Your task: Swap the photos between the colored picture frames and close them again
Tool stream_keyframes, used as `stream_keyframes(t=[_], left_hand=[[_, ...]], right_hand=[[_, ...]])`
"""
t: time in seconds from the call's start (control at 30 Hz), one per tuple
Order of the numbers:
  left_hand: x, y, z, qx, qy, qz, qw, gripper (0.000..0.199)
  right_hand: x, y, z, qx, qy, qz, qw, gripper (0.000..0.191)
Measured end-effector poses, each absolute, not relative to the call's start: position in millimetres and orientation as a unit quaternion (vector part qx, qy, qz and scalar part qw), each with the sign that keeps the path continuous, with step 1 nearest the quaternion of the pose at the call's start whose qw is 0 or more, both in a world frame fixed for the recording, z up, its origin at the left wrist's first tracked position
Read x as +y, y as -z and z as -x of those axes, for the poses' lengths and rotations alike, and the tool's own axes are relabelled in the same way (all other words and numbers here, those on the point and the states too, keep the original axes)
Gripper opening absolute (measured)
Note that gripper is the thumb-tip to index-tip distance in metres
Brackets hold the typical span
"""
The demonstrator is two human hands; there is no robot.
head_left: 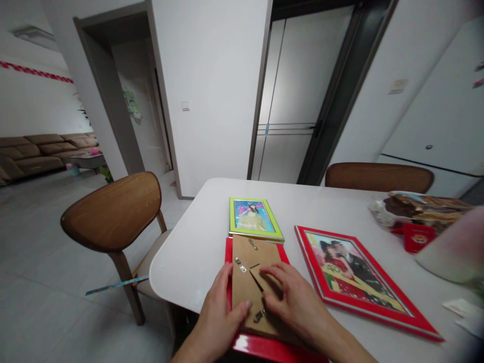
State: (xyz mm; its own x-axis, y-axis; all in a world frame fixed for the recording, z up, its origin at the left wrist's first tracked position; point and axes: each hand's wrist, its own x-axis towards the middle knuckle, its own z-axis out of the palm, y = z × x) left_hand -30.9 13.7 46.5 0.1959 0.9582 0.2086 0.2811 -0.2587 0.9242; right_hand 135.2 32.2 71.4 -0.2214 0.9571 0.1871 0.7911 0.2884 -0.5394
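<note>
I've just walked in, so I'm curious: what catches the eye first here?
Probably the large red picture frame, face up on the right of the white table. Next, the left hand and right hand touch the brown back of another red frame at the near side. Just beyond it lies a bright lime-green frame.

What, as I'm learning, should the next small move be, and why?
Perhaps ease up the brown flap with the right hand: a dark gap shows along the flap's edge, within that hand's reach, and the left hand rests on the backing board.
</note>
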Motion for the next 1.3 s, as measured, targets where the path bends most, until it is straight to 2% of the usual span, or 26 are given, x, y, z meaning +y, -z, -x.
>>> stream_keyframes(t=[0.13,0.23,0.43,0.53,0.6,0.67,0.73,0.77,0.83,0.9,1.0,1.07,1.17,1.23,1.3], left_hand=[[30.9,-50.5,30.9,0.425,-0.522,-0.46,0.579,0.056],[40.6,-51.0,57.3,0.445,-0.544,-0.384,0.599,0.059],[49.8,-42.0,129.0,0.521,-0.525,-0.383,0.553,0.051],[54.9,-33.8,145.7,0.57,-0.489,-0.422,0.508,0.049],[58.1,-30.1,150.2,0.632,-0.45,-0.476,0.414,0.052],[58.7,-29.3,149.0,0.676,-0.411,-0.548,0.271,0.053],[54.7,-32.3,139.6,0.669,-0.399,-0.611,0.143,0.051],[50.6,-35.2,130.8,0.651,-0.403,-0.633,0.112,0.049],[38.2,-42.7,104.9,0.605,-0.42,-0.666,0.122,0.047],[23.1,-50.9,70.7,0.544,-0.413,-0.707,0.182,0.047],[4.5,-60.7,18.0,0.42,-0.395,-0.786,0.223,0.066],[-1.3,-65.8,-7.6,0.357,-0.406,-0.815,0.207,0.072],[-2.8,-75.4,-20.9,0.295,-0.44,-0.832,0.161,0.057],[-2.7,-83.0,-12.9,0.298,-0.467,-0.821,0.138,0.051],[-3.1,-88.8,4.8,0.364,-0.493,-0.78,0.13,0.047]], right_hand=[[32.5,-84.0,-132.0,-0.774,-0.178,0.536,0.285,0.032],[35.1,-78.4,-146.3,-0.764,-0.164,0.555,0.286,0.035],[37.5,-45.0,-183.8,-0.699,-0.113,0.687,0.165,0.048],[37.7,-37.6,-185.2,-0.69,-0.131,0.692,0.167,0.05],[38.9,-38.1,-183.4,-0.685,-0.142,0.689,0.189,0.05],[40.2,-41.6,-182.6,-0.667,-0.162,0.695,0.214,0.052],[39.6,-47.3,-182.7,-0.623,-0.222,0.703,0.262,0.055],[38.2,-51.0,-182.7,-0.586,-0.276,0.7,0.299,0.058],[33.2,-60.5,-181.4,-0.497,-0.413,0.665,0.374,0.064],[26.7,-72.4,-177.8,-0.415,-0.534,0.6,0.427,0.071],[18.6,-90.8,-169.1,-0.364,-0.614,0.522,0.467,0.084],[16.2,-99.5,-163.7,-0.369,-0.622,0.495,0.483,0.089],[18.1,-102.7,-161.7,-0.413,-0.592,0.502,0.476,0.085],[22.4,-98.5,-165.6,-0.459,-0.543,0.538,0.453,0.081],[28.2,-91.4,-172.5,-0.513,-0.465,0.589,0.416,0.076]])
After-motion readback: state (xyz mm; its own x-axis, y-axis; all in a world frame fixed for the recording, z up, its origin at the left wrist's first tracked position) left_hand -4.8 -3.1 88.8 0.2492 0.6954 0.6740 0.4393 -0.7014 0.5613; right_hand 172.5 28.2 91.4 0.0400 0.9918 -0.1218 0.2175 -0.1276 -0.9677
